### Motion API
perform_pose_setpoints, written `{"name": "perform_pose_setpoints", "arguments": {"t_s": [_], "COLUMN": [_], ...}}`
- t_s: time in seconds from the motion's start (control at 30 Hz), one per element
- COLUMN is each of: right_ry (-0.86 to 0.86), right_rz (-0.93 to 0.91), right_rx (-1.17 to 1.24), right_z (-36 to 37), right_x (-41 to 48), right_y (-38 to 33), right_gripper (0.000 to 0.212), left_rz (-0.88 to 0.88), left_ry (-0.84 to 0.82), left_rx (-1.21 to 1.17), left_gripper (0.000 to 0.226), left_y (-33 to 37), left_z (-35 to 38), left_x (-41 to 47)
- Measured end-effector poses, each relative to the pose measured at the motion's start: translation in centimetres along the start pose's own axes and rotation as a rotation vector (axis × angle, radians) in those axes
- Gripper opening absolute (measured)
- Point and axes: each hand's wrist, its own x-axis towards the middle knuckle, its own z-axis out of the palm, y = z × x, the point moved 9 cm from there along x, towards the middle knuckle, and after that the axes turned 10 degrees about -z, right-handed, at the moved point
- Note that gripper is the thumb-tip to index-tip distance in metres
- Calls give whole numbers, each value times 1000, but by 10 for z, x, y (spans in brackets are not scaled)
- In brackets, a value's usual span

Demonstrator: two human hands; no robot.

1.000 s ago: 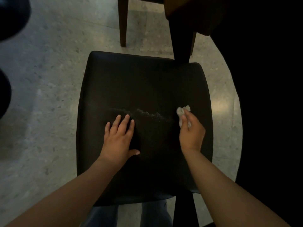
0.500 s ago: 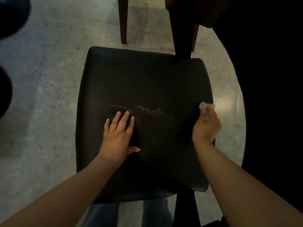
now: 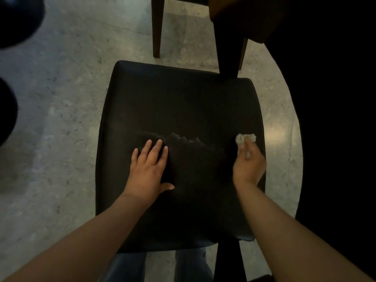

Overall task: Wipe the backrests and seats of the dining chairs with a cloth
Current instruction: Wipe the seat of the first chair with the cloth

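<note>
One seat (image 3: 183, 110): left hand (image 3: 149, 169) flat on its middle, right hand (image 3: 249, 163) clutching one cloth (image 3: 241, 138) near its right edge.

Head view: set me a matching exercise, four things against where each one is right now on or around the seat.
1 left hand
2 cloth
3 pale streak
4 brown leg

a gripped in the right hand, near the right edge of the seat
b on the floor beyond the seat
c flat on the seat
d across the seat's middle

Pairs: 1-c, 2-a, 3-d, 4-b.
</note>
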Motion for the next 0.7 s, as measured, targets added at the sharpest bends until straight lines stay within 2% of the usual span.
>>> {"name": "perform_pose_setpoints", "arguments": {"t_s": [0.13, 0.27, 0.43, 0.53, 0.7], "right_ry": [-23, -112, -27, -93, -202], "right_rz": [-21, -71, -79, -23, -62], "right_rx": [17, 68, 48, 76, 87], "right_z": [27, 26, 0, 22, 62], "right_x": [-39, -38, -2, -17, -73], "right_y": [-8, -22, -29, -24, -35], "right_gripper": [31, 31, 33, 31, 30], "left_rz": [22, 47, 94, 25, -114], "left_ry": [20, 25, 163, 170, 181], "left_rx": [-18, -71, -211, -132, -102], "left_gripper": [105, 105, 97, 93, 100], "left_y": [1, 0, -7, -24, -46], "left_z": [-1, -4, -23, -20, -18], "left_x": [-1, -3, -21, -26, -26]}}
